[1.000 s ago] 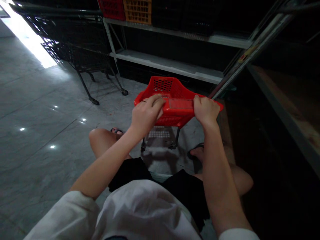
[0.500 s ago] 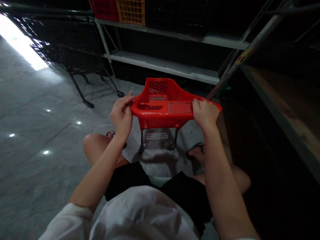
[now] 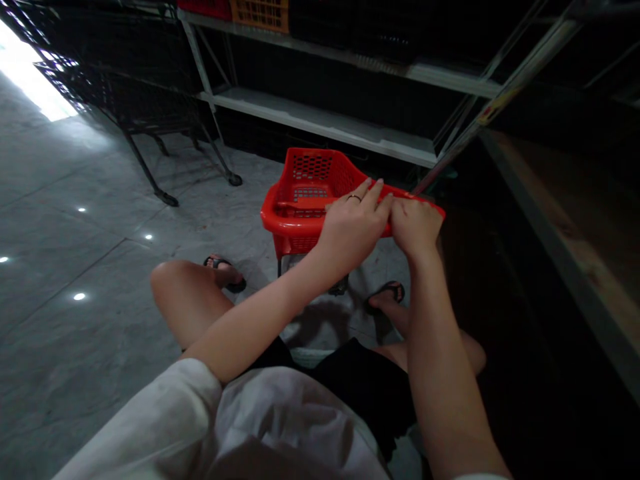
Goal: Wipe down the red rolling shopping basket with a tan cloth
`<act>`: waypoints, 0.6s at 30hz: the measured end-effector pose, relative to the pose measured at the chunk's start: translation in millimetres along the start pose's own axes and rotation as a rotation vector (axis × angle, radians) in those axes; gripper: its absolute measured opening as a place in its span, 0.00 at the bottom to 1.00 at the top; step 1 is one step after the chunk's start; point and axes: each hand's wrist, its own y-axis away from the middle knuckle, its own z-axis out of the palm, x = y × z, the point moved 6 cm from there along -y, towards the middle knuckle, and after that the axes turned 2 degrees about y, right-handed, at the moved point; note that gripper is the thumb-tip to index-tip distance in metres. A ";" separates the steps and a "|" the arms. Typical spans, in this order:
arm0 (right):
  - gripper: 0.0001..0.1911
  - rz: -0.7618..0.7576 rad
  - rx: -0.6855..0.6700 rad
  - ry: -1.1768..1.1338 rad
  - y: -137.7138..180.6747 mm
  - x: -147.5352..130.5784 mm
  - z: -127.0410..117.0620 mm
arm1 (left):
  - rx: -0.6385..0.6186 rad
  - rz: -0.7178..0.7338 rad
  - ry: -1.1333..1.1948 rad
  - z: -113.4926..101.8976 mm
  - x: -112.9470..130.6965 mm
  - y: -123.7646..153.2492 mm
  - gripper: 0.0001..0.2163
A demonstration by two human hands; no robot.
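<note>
A small red plastic shopping cart [image 3: 293,224] with perforated basket walls stands between my feet, its handle side towards me. My right hand [image 3: 415,225] is closed around the right part of its rim-like handle. Close beside it, my left hand [image 3: 353,219] lies over the flat panel of the handle, fingers stretched out and slightly apart, with a ring on one finger. That panel is hidden beneath the left hand. My left forearm crosses in front of the cart and covers part of its legs.
Beyond the cart runs a pale metal shelf rack [image 3: 320,120], with an orange crate [image 3: 260,15] and dark crates on its upper level. A dark wire cart [image 3: 135,100] stands at the left on the grey tiled floor [image 3: 60,347]. A wooden-edged board [image 3: 550,200] lies along the right.
My left hand has left the left end of the cart's handle and moved right, onto the panel beside my right hand. The right hand keeps its grip.
</note>
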 end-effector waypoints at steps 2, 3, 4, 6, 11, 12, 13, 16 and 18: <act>0.25 -0.022 0.004 0.008 -0.5 0.1 -1.3 | -0.038 -0.015 -0.025 -2.8 -5.5 5.0 0.22; 0.25 -0.028 0.011 0.011 -0.9 0.7 -2.1 | -0.057 -0.029 -0.033 -7.3 -11.9 11.1 0.23; 0.24 -0.031 0.019 0.015 -1.3 1.4 -2.9 | -0.074 -0.044 -0.036 -13.4 -20.3 18.9 0.23; 0.22 -0.036 0.025 0.017 -1.6 2.6 -4.2 | -0.103 -0.053 -0.011 -27.8 -39.7 35.8 0.24; 0.20 -0.101 0.001 -0.010 -1.0 1.3 -7.3 | -0.211 0.063 0.354 -57.2 -81.0 56.2 0.26; 0.20 -0.114 -0.003 -0.017 -0.9 1.5 -8.0 | -0.233 0.051 0.431 -59.5 -89.2 54.0 0.25; 0.20 -0.125 -0.006 -0.023 -1.0 2.3 -8.3 | -0.256 0.021 0.494 -59.7 -97.9 50.1 0.25; 0.20 -0.155 -0.001 -0.022 -2.6 8.6 -7.1 | -0.374 -0.097 0.639 -44.9 -123.1 33.9 0.21; 0.20 -0.169 0.012 -0.005 -5.3 17.2 -4.4 | -0.464 -0.197 0.774 -24.0 -139.9 23.5 0.17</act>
